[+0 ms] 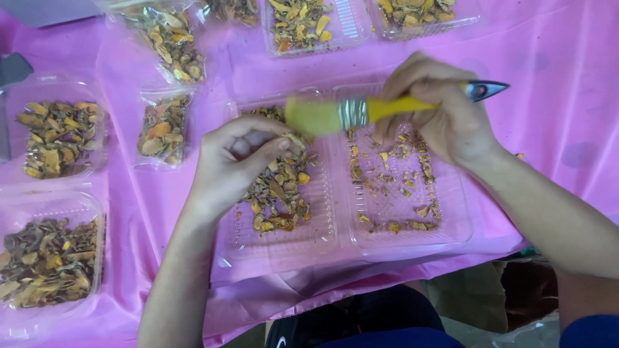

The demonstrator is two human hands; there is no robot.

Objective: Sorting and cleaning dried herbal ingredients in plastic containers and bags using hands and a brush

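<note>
A small dried piece (291, 138), orange-brown and too small to make out in detail, is pinched in the grip of the left hand (235, 161), above the left half of an open clear clamshell tray (322, 248) that lies near the front edge of the surface (554, 129), which is covered in pink plastic sheeting. The right hand (438, 109) is clenched round the yellow handle of a brush (361, 111), whose pale bristles meet the pinched piece. Below the left hand, the tray's left half holds a loose heap of dried root slices (277, 193); the right half holds only scattered crumbs and flakes (393, 187). The likeliest slip, to my eye, is the piece popping out of so light a pinch under a firm brush stroke, dropping back into the heap or skipping off the front edge. Brushed dust and flakes could also land on either half of the tray rather than off it. Further out, along the left edge and back edge of the surface, stand more filled clear trays (58, 138) and a filled bag (164, 125), near enough to catch stray crumbs.
</note>
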